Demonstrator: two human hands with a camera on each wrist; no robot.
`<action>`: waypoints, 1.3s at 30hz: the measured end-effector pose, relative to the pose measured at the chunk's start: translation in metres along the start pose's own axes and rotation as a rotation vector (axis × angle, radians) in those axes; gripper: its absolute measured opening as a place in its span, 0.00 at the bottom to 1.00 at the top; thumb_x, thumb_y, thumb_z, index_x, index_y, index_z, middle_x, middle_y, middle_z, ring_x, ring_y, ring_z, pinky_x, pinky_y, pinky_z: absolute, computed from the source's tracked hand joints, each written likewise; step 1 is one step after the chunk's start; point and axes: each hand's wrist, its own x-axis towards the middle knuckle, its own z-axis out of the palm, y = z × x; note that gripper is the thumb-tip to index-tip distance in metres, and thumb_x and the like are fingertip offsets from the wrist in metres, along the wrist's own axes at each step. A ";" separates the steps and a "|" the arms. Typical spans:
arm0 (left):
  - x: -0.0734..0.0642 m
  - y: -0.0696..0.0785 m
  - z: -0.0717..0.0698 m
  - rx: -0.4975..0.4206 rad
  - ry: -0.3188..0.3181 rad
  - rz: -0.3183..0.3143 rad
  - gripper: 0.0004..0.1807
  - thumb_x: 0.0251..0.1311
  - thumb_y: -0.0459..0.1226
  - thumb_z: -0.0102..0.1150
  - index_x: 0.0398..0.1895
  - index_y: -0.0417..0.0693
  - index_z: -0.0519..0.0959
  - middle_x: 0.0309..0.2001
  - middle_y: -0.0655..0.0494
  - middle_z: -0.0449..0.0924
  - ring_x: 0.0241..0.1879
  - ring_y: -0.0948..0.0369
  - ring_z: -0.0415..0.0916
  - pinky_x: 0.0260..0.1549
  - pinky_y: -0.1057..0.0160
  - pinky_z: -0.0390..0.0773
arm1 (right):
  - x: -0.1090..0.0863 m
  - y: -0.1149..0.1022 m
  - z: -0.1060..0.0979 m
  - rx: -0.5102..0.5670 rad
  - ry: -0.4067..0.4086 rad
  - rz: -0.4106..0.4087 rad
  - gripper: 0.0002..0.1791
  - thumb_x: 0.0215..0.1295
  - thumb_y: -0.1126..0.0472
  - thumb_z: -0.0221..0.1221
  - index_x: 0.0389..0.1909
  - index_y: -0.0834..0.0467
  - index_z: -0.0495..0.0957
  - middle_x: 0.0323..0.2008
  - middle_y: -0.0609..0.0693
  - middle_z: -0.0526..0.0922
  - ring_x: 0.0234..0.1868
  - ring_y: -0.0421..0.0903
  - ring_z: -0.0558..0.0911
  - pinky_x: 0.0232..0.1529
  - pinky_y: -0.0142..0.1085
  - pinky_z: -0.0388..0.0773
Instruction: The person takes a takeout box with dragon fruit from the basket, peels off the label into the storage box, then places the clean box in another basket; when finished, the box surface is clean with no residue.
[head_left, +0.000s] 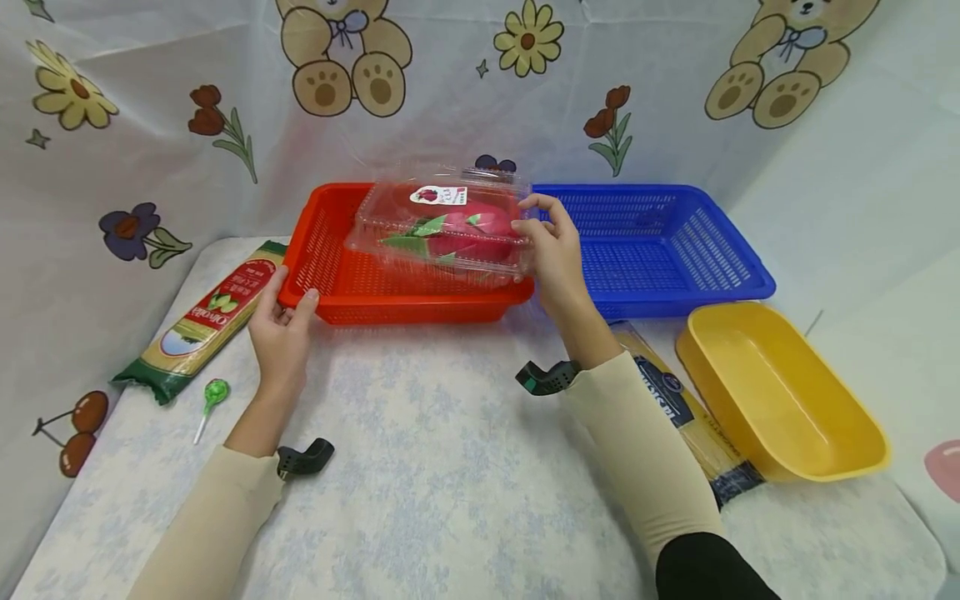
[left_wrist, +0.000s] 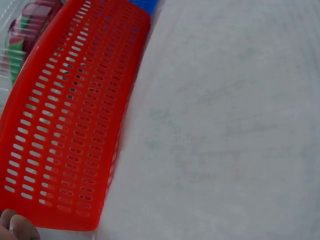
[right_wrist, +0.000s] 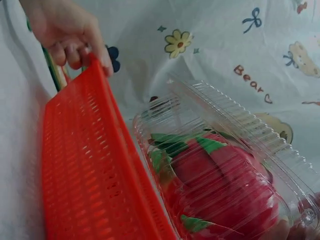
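Observation:
My left hand [head_left: 282, 333] grips the front left corner of the red basket [head_left: 397, 310]. In the right wrist view that hand's thumb lies against the rim while its fingers curl below. At its right end, a clear plastic clamshell box [head_left: 367, 223] is held by my right hand [head_left: 555, 258]. Inside the box are pink dragon fruit [right_wrist: 220, 180] with green tips, and its lid carries a white label [head_left: 438, 195]. The box is over the red basket, tilted; whether it touches the basket floor cannot be made out.
A blue basket [head_left: 675, 298] adjoins the red one on the right. Nearer me stand a yellow tub [head_left: 787, 392] and a pasta pack [head_left: 675, 400] partly hidden by my right sleeve. On the left lie an Olivoila-labelled noodle pack [head_left: 217, 317] and a green lollipop [head_left: 216, 392].

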 end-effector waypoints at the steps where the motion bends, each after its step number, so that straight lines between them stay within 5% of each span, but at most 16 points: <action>1: 0.000 0.000 0.000 0.004 0.002 0.000 0.32 0.68 0.37 0.65 0.75 0.53 0.69 0.73 0.52 0.68 0.62 0.49 0.69 0.50 0.73 0.77 | -0.003 -0.002 -0.001 0.003 0.005 -0.007 0.10 0.72 0.61 0.58 0.51 0.46 0.78 0.42 0.55 0.77 0.33 0.47 0.77 0.29 0.32 0.80; 11: 0.003 0.002 -0.006 0.014 0.014 -0.007 0.33 0.68 0.37 0.65 0.76 0.54 0.68 0.73 0.54 0.67 0.69 0.50 0.68 0.60 0.62 0.73 | -0.038 -0.013 -0.008 0.015 -0.067 -0.097 0.11 0.72 0.62 0.58 0.51 0.49 0.78 0.32 0.53 0.73 0.20 0.44 0.65 0.17 0.31 0.66; 23: 0.002 -0.001 -0.007 -0.053 0.020 -0.037 0.33 0.67 0.36 0.66 0.75 0.54 0.69 0.73 0.52 0.68 0.68 0.49 0.68 0.59 0.63 0.74 | -0.098 -0.014 -0.032 0.045 -0.098 -0.097 0.13 0.72 0.66 0.56 0.52 0.49 0.76 0.29 0.52 0.70 0.21 0.44 0.70 0.19 0.31 0.73; 30: 0.000 -0.003 -0.004 0.023 -0.008 -0.026 0.33 0.69 0.37 0.64 0.76 0.54 0.68 0.74 0.54 0.67 0.69 0.51 0.68 0.60 0.63 0.74 | -0.136 -0.003 -0.053 0.091 -0.079 -0.078 0.14 0.72 0.70 0.53 0.52 0.51 0.75 0.29 0.51 0.68 0.20 0.43 0.69 0.16 0.29 0.70; 39: 0.002 0.000 -0.002 -0.017 0.002 -0.007 0.33 0.67 0.36 0.65 0.75 0.51 0.70 0.72 0.50 0.69 0.56 0.54 0.71 0.47 0.75 0.77 | -0.165 0.027 -0.064 0.060 -0.104 -0.088 0.16 0.70 0.74 0.52 0.51 0.54 0.76 0.35 0.52 0.71 0.22 0.41 0.72 0.14 0.29 0.68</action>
